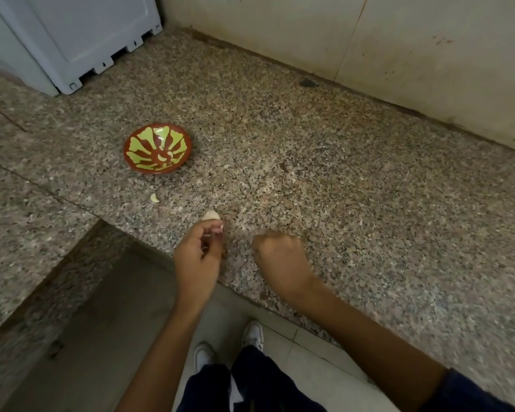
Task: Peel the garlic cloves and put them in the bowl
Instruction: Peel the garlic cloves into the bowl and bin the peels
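Observation:
A red bowl with a green leaf pattern (158,148) stands on the speckled granite counter (324,179), with two pale peeled cloves (164,157) inside it. One loose garlic clove (154,198) lies on the counter in front of the bowl. My left hand (198,257) is near the counter's front edge and pinches a garlic clove (211,216) at its fingertips; the pale end sticks out past the fingers. My right hand (280,258) sits to its right as a curled fist with its back to the camera. Nothing shows in it.
A white appliance (72,40) stands at the back left corner of the counter. A beige tiled wall (399,49) runs along the back. The counter turns a corner at the left (27,233). Below are the floor and my white shoes (252,336).

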